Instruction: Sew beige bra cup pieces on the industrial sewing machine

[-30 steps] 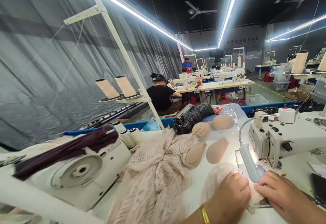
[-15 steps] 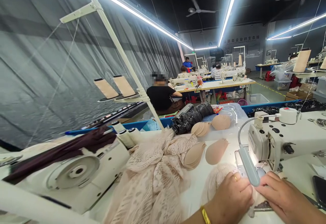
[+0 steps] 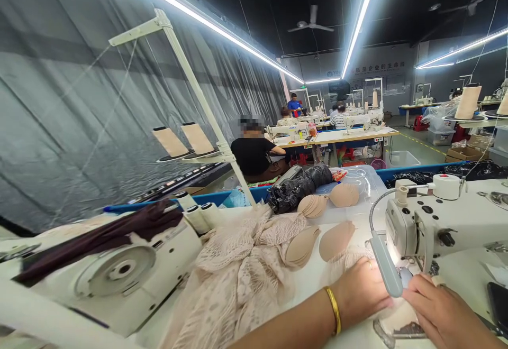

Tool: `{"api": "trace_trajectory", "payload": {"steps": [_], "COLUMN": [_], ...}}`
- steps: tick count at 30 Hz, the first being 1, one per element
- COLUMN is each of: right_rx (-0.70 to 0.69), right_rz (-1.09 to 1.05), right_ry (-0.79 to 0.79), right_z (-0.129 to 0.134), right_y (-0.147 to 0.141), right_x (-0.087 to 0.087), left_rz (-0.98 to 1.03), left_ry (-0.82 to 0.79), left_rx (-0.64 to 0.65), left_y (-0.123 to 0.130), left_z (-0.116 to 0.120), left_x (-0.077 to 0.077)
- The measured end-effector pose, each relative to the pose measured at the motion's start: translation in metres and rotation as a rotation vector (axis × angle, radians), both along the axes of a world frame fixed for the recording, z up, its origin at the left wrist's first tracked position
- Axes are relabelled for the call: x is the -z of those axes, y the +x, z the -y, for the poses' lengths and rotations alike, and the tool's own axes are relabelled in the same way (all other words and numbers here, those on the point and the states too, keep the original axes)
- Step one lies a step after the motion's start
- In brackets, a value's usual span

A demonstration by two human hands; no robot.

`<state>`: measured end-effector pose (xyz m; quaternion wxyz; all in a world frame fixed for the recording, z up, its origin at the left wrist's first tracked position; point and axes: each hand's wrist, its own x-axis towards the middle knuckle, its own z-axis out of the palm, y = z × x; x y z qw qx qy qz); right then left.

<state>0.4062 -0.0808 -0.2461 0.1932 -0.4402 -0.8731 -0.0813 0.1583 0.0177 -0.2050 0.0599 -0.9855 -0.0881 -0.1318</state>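
My left hand (image 3: 359, 293), with a gold bangle on its wrist, is closed on pale lace fabric (image 3: 351, 258) beside the sewing machine's needle area. Close by on the right, my right hand (image 3: 440, 304) has its fingers pressed together at the same fabric, under the machine head (image 3: 408, 222). A grey lamp (image 3: 386, 267) on a bent metal neck hangs between my hands and hides part of the fingertips and the needle. Beige lace (image 3: 242, 269) lies heaped to the left, with beige cups (image 3: 336, 240) behind my left hand.
Another machine (image 3: 127, 269) with dark cloth (image 3: 99, 243) on it stands at the left. Thread cones (image 3: 200, 138) sit on a stand (image 3: 198, 84). A black plastic bundle (image 3: 299, 187) lies behind the lace. A phone (image 3: 498, 301) is at the right edge. A person in black (image 3: 254, 153) sits further off.
My left hand and forearm have moved up and forward, and the lace has shifted toward the cups with it. My right hand has moved slightly down.
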Motion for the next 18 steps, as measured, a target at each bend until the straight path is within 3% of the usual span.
{"api": "trace_trajectory", "payload": {"steps": [6,11,18], "right_rx": [0.009,0.011,-0.015], "right_rz": [-0.012,-0.015,-0.111], "right_ry": [0.001,0.02,0.012], "right_z": [-0.003,-0.001,0.002], "right_y": [0.001,0.002,0.002], "right_x": [0.001,0.002,-0.002], "left_rz": [0.004,0.107,0.056], "left_ry": [0.031,0.072,0.07], "left_rx": [0.044,0.073,0.085], "left_y": [0.002,0.004,0.009], "left_z": [-0.015,-0.012,-0.01], "left_x": [0.005,-0.002,-0.004]}}
